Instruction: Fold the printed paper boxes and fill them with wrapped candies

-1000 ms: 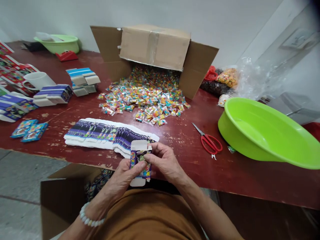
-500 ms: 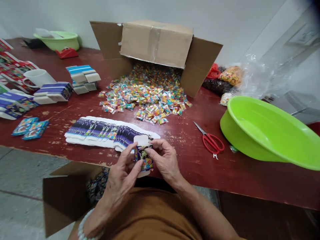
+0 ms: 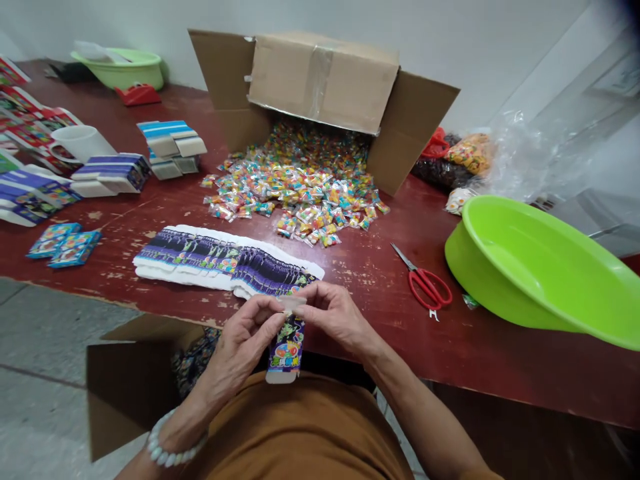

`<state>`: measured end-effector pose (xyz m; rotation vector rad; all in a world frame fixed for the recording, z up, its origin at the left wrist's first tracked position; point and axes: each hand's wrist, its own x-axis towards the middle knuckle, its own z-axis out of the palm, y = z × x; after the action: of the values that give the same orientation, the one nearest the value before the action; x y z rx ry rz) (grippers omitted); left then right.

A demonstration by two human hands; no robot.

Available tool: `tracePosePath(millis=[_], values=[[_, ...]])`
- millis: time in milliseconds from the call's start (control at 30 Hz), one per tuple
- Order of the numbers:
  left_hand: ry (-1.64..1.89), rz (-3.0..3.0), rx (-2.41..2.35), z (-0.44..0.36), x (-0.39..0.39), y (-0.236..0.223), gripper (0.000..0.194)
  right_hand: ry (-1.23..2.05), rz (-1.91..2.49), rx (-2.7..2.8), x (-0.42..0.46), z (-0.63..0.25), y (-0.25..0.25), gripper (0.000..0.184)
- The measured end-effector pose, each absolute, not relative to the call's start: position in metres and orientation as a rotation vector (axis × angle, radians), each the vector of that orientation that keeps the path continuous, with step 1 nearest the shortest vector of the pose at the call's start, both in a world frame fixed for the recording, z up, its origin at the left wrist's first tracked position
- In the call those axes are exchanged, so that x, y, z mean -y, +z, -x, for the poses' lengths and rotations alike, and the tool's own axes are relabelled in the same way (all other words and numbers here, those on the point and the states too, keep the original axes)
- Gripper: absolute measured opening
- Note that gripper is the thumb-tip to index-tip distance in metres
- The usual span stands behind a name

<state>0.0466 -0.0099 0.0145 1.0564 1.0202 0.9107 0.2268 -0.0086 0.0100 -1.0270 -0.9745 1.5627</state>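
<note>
A small purple and black candy box (image 3: 287,348) hangs upright between my hands at the table's front edge, its lower white flap sticking out. My left hand (image 3: 247,337) pinches its upper left side. My right hand (image 3: 335,317) grips the top right, with thumb and fingers at the white top flap. Just beyond them lies a fanned row of flattened candy boxes (image 3: 200,257) in the same purple print. Farther back, many small wrapped candy packets (image 3: 310,193) spill out of a cardboard carton (image 3: 320,87) lying on its side.
Red-handled scissors (image 3: 427,287) and a large green basin (image 3: 465,260) are on the right. At left stand a white mug (image 3: 83,143), stacked purple boxes (image 3: 113,175) and two blue packs (image 3: 75,248). An open carton (image 3: 133,393) sits below the table edge.
The box has been tipped more upright and sits lower, its printed front now showing in full length. Both hands have moved to its top flap. The view has shifted slightly.
</note>
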Motion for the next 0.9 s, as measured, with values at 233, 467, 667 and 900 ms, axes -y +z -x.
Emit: tracePosePath(millis=[233,467,667,900], values=[[0.618,-0.556,-0.927,-0.057,0.021,0.021,0.057,1.103,1.111,1.338,0.016,-0.222,0.003,0.017],[0.682,-0.619,-0.948,-0.064,0.02,0.02,0.062,1.203,1.13,1.454,0.012,-0.225,0.014,0.013],[0.726,-0.794,-0.918,-0.062,0.018,0.006,0.069,1.648,1.099,1.098,0.004,-0.222,0.019,0.029],[0.676,-0.877,-1.044,-0.057,0.018,-0.003,0.073,1.386,1.055,1.346,0.012,-0.219,0.016,0.02]])
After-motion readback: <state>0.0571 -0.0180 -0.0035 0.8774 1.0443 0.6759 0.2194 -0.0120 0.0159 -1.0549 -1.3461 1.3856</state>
